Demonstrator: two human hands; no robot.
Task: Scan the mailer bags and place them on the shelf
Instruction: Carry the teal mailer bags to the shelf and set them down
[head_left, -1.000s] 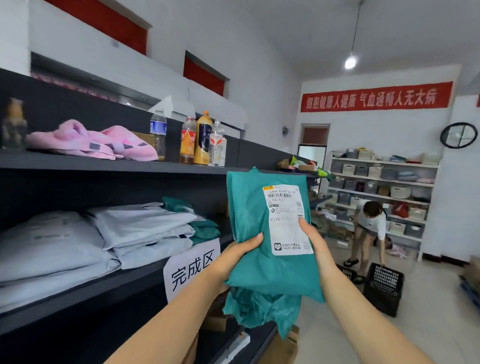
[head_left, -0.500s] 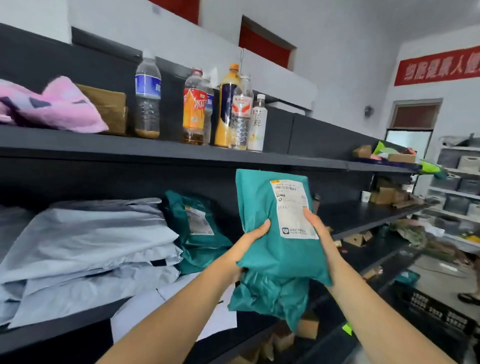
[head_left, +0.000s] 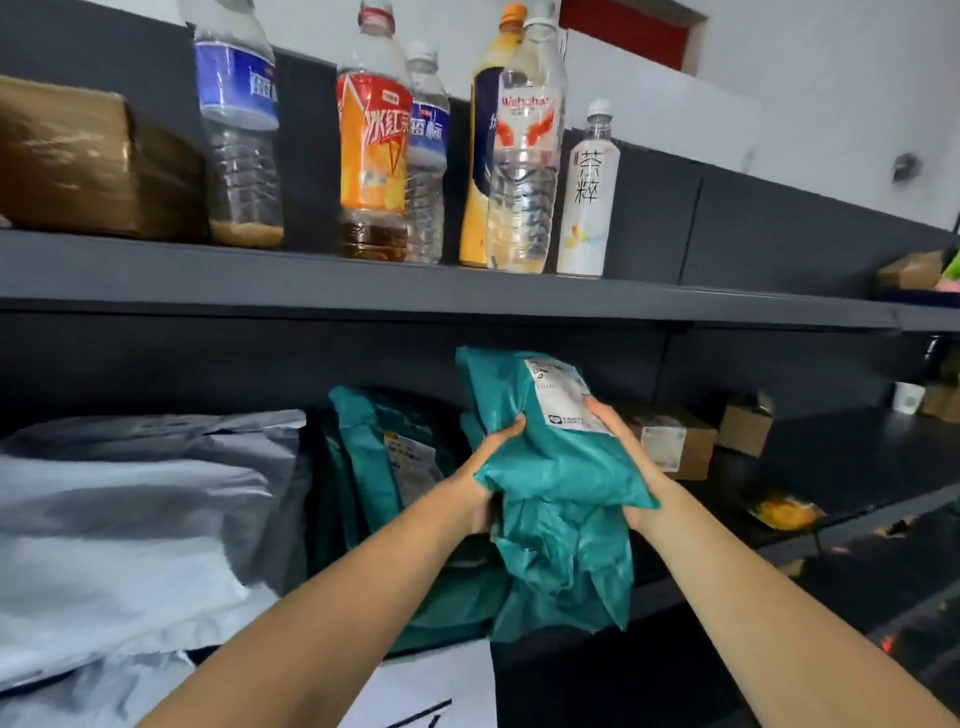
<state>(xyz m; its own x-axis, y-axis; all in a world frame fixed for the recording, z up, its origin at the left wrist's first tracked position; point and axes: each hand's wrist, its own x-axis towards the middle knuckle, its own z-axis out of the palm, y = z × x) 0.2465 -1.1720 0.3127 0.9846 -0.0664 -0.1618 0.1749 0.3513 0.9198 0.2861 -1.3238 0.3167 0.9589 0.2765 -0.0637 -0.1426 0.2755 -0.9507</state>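
I hold a teal mailer bag (head_left: 550, 467) with a white label in both hands, its top reaching into the middle level of the dark shelf (head_left: 415, 291). My left hand (head_left: 483, 473) grips its left edge and my right hand (head_left: 623, 457) grips its right edge below the label. Its loose lower end hangs crumpled over the shelf's front edge. Another teal mailer bag (head_left: 384, 457) with a label leans on the same level just to the left. A stack of grey mailer bags (head_left: 130, 519) lies further left.
Several drink bottles (head_left: 374, 150) and a brown taped box (head_left: 88, 161) stand on the level above. Small cardboard boxes (head_left: 675, 441) sit on the middle level to the right, with a yellow wrapper (head_left: 782, 512) near its edge. A white sign (head_left: 431, 691) hangs below.
I have stepped closer to the shelf and both hands have carried the teal mailer bag forward, from out in front of it into the middle level beside the other teal bag.
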